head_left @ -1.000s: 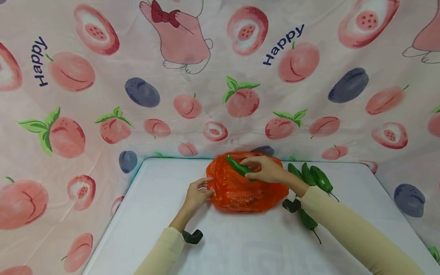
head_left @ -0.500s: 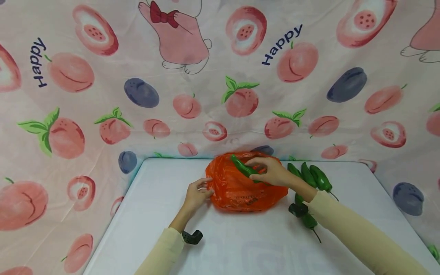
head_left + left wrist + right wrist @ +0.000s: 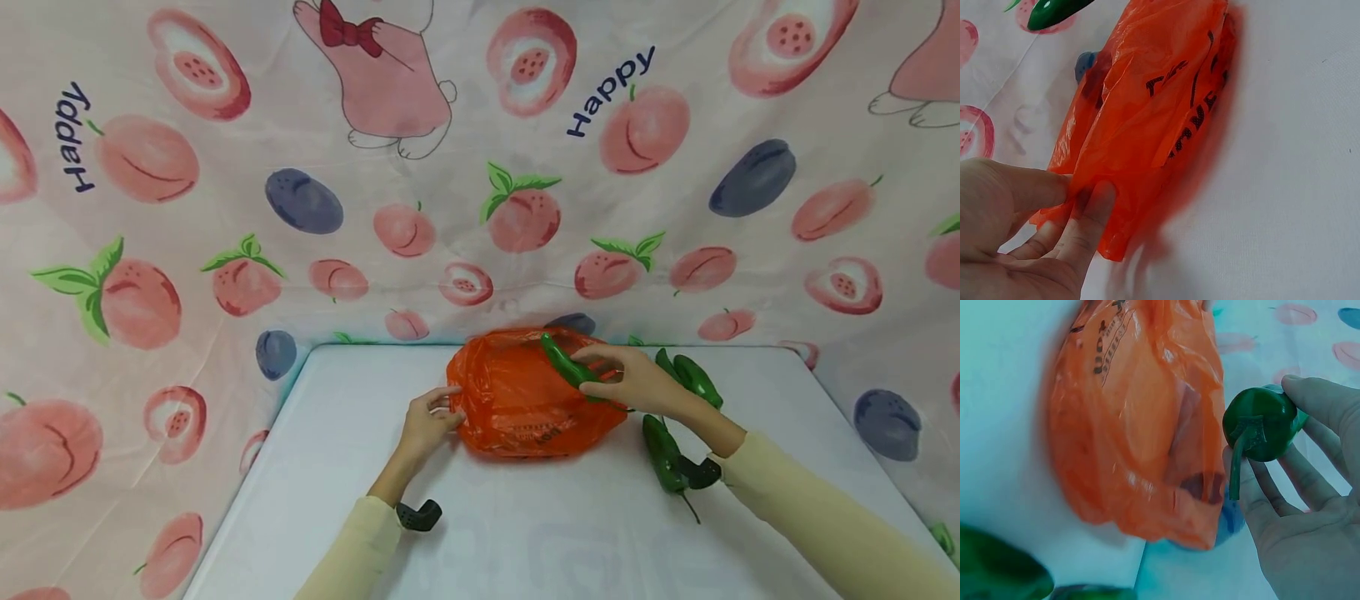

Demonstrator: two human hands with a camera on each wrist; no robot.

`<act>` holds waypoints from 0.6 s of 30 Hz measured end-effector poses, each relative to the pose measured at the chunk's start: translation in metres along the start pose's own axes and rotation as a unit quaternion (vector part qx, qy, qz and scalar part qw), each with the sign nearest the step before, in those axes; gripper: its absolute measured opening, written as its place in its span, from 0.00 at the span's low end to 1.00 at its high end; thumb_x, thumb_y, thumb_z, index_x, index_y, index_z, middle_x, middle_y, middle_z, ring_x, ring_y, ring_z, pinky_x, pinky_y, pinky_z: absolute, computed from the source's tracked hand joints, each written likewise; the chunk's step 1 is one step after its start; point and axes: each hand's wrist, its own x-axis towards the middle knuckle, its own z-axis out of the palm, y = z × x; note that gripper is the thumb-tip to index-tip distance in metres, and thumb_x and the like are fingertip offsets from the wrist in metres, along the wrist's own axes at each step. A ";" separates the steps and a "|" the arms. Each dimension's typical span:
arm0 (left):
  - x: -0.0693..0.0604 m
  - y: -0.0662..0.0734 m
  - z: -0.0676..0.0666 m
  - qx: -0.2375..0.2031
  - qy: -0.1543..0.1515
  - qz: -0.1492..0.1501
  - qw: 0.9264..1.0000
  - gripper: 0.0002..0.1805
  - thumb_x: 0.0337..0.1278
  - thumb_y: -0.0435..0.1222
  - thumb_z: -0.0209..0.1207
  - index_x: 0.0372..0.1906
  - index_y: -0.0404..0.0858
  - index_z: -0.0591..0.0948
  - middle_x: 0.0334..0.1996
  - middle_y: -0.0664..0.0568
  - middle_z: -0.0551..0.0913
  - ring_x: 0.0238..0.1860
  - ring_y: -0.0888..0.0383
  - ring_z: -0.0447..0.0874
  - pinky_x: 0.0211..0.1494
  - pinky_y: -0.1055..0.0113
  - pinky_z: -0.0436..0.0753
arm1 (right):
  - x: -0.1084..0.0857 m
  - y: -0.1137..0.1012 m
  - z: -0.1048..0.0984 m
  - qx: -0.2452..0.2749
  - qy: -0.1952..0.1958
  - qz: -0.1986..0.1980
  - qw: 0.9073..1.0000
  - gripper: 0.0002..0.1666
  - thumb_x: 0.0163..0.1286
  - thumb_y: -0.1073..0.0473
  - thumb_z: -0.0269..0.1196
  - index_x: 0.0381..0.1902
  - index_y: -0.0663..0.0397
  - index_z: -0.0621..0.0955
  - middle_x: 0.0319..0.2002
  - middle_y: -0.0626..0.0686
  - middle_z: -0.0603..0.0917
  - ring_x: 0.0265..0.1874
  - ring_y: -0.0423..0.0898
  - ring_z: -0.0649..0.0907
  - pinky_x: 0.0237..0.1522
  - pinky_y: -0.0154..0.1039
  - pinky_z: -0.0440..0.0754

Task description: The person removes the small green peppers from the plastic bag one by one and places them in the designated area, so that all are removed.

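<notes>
An orange plastic bag [image 3: 525, 400] with dark printing lies at the back middle of the white table. At its left edge, my left hand [image 3: 429, 423] pinches the thin plastic between thumb and fingers, as the left wrist view shows close up. My right hand [image 3: 645, 382] holds a long green chili pepper [image 3: 566, 365] above the bag's right part. In the right wrist view that pepper [image 3: 1259, 425] points its stem end at the camera, gripped between thumb and fingers, beside the bag [image 3: 1129, 425]. The bag's inside is mostly hidden.
Right of the bag, more green chili peppers [image 3: 697, 379] lie near the table's back edge, partly behind the right arm. Another pepper [image 3: 662, 450] lies closer in, partly covered by the wrist camera [image 3: 699, 472]. A fruit-print cloth [image 3: 405, 283] hangs behind the table.
My right hand has moved to the right with the chili pepper, from above the bag's middle toward its right side. The left hand stays at the bag's left edge.
</notes>
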 end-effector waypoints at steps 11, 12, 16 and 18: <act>-0.012 0.025 0.001 -0.011 -0.019 -0.006 1.000 0.25 0.63 0.20 0.62 0.66 0.27 0.76 0.51 0.31 0.76 0.38 0.54 0.84 0.52 0.44 0.85 | -0.037 0.012 -0.023 -0.028 0.036 0.029 0.999 0.29 0.66 0.54 0.74 0.63 0.49 0.82 0.56 0.53 0.85 0.45 0.50 0.84 0.43 0.39 0.86; -0.013 0.027 0.001 -0.012 -0.019 -0.003 1.000 0.25 0.63 0.20 0.62 0.66 0.27 0.76 0.50 0.32 0.76 0.38 0.54 0.84 0.51 0.47 0.86 | -0.040 0.013 -0.024 -0.032 0.037 0.031 0.998 0.29 0.66 0.54 0.74 0.63 0.49 0.82 0.56 0.53 0.85 0.45 0.50 0.84 0.42 0.37 0.85; -0.010 0.020 0.001 -0.013 -0.019 -0.007 1.000 0.26 0.63 0.21 0.63 0.66 0.27 0.76 0.50 0.31 0.77 0.39 0.54 0.85 0.48 0.54 0.88 | -0.051 0.019 -0.028 -0.031 0.042 0.041 0.998 0.28 0.66 0.55 0.74 0.63 0.50 0.81 0.57 0.54 0.84 0.45 0.51 0.84 0.45 0.37 0.85; -0.004 0.011 0.001 -0.014 -0.016 -0.012 1.000 0.26 0.63 0.22 0.63 0.66 0.29 0.77 0.51 0.33 0.77 0.39 0.54 0.85 0.47 0.57 0.88 | -0.058 0.022 -0.030 -0.034 0.045 0.050 0.997 0.28 0.67 0.54 0.73 0.63 0.50 0.81 0.56 0.54 0.84 0.45 0.51 0.83 0.44 0.37 0.85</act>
